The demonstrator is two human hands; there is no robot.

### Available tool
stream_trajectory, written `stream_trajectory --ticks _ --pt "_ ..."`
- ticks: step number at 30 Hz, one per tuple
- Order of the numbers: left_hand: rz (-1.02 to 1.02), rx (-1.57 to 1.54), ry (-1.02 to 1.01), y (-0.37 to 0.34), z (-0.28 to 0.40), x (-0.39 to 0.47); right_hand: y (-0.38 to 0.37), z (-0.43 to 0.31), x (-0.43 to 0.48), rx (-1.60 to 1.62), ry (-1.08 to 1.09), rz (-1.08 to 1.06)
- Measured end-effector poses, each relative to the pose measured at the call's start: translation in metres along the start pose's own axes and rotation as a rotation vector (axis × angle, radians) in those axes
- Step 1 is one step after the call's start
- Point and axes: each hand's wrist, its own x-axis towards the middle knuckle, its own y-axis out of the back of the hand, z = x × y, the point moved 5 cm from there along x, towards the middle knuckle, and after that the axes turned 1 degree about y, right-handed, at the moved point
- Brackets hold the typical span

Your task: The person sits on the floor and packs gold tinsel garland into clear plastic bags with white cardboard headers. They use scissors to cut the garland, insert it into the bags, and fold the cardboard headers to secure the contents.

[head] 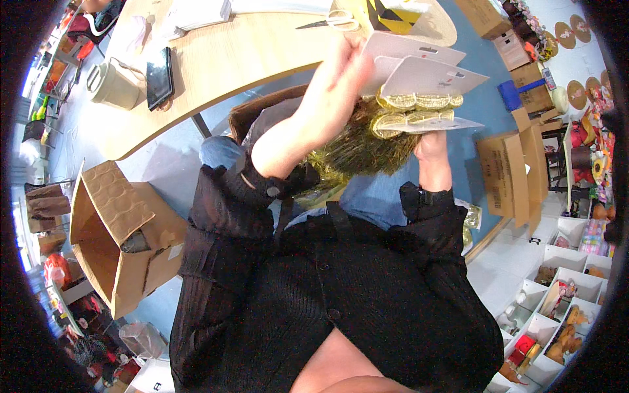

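Observation:
My left hand (346,69), slightly blurred, is at the left edges of several white hang cards (432,76) with slotted holes; its fingertips are partly hidden. Bundles of shiny gold looped trim (417,101) sit between the cards, one stack above another. Under the lowest white card (447,124) is my right hand (432,145), closed around the pack from below, with its fingers mostly covered. A bushy mass of dark green and gold tinsel (366,152) hangs beneath the cards, above my lap.
On the wooden table (245,59) are scissors (329,23), a black-and-yellow box (388,19), a phone (160,78), a lidded bin (115,83) and white papers (196,14). Open cardboard boxes stand left (147,245) and right (506,172). White shelf compartments (535,324) hold goods.

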Motion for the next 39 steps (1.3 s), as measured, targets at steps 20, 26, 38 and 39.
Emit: stream_trajectory --ticks 20,26,38,39 --pt "0.092 -0.122 0.014 -0.004 -0.027 0.001 0.002 -0.017 0.011 -0.442 0.012 0.055" --pt "-0.150 -0.130 0.148 -0.002 -0.049 0.038 0.007 0.007 0.015 0.025 -0.023 -0.090" --pt "-0.129 1.822 -0.291 0.292 -0.216 0.256 0.048 0.034 0.007 0.169 -0.150 0.179" --pt "-0.138 1.862 -0.217 0.312 -0.234 0.257 0.047 0.033 0.006 0.159 -0.152 0.181"
